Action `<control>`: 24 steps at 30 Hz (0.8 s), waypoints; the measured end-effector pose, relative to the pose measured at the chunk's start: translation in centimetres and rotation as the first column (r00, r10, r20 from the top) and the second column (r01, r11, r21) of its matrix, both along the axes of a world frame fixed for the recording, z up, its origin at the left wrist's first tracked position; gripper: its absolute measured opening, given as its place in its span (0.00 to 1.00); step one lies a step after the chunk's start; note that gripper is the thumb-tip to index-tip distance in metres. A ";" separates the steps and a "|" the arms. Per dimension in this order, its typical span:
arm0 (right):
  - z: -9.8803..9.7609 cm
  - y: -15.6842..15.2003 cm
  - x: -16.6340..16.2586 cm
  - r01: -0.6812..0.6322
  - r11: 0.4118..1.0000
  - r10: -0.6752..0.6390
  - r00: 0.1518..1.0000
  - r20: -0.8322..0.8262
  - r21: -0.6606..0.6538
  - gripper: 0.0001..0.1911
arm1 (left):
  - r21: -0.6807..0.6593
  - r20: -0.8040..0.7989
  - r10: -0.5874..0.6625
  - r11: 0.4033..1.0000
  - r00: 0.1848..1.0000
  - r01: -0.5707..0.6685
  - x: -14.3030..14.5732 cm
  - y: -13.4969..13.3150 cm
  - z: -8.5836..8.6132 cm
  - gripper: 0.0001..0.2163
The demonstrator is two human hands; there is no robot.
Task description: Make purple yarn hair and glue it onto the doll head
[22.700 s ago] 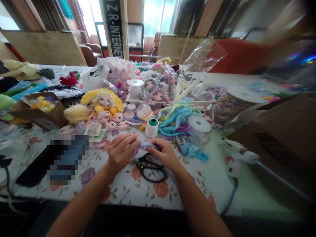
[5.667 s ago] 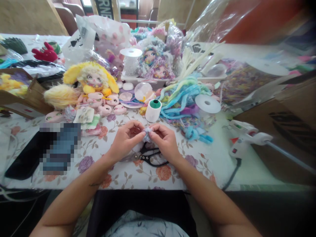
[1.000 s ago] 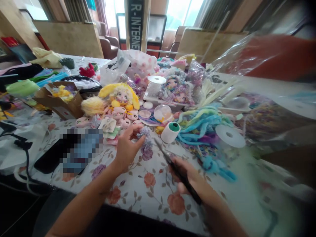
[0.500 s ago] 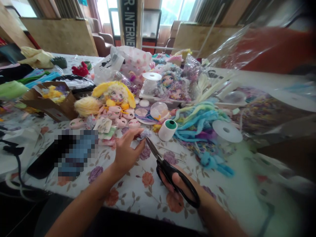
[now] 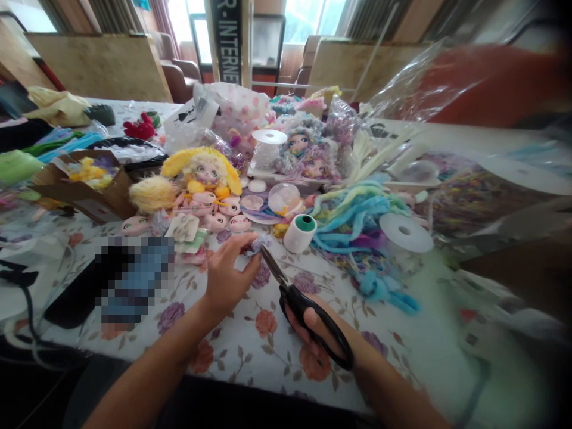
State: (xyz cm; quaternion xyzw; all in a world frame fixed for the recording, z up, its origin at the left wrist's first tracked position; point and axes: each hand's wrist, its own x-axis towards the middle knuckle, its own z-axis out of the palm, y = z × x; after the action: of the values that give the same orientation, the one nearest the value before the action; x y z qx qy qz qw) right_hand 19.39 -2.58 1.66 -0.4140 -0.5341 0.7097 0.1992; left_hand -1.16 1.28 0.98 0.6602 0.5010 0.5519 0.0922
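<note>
My left hand (image 5: 227,271) is over the flowered tablecloth, thumb and fingers closed on a small pale lavender fluffy piece (image 5: 258,243). What it is made of is too small to tell. A pair of scissors (image 5: 292,296) with black handles is in my right hand (image 5: 308,330), fingers through the loops. Its blades point up and left, nearly closed, with the tips at the fluffy piece beside my left fingertips. Just beyond stands a white thread cone (image 5: 300,235) with a green core. Several doll faces (image 5: 215,221) lie past my left hand.
Behind them sit a doll with yellow bunny ears (image 5: 208,170), a clear spool (image 5: 269,149) and plastic-wrapped dolls (image 5: 308,152). Blue and green yarn (image 5: 357,211) and a white disc (image 5: 406,232) lie to the right. At left are a cardboard box (image 5: 89,190) and a pixelated object (image 5: 138,280).
The whole view has shifted slightly left. The scissor tips have come closer to the lavender piece, and the blades look a little more closed. My left hand keeps its hold.
</note>
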 end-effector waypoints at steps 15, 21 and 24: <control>-0.3 0.0 0.2 0.085 0.988 -0.065 0.986 -0.153 0.129 0.35 | -0.275 0.261 -0.021 0.957 0.965 0.095 0.2 0.1 -0.3 0.14; -0.1 0.1 0.3 -0.010 0.999 0.010 1.000 -0.007 0.041 0.37 | -0.205 0.282 -0.018 0.976 0.959 0.078 0.2 0.1 -0.1 0.13; -0.2 0.0 0.2 -0.012 1.000 0.012 0.999 0.047 -0.015 0.38 | -0.159 0.282 -0.032 0.984 0.959 0.080 0.3 0.2 -0.1 0.12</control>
State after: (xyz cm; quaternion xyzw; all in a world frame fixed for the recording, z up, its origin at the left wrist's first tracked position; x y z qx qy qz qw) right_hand 19.58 -2.54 1.49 -0.4287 -0.5358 0.7049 0.1794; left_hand -0.88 1.47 0.89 0.5799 0.5090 0.5918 0.2331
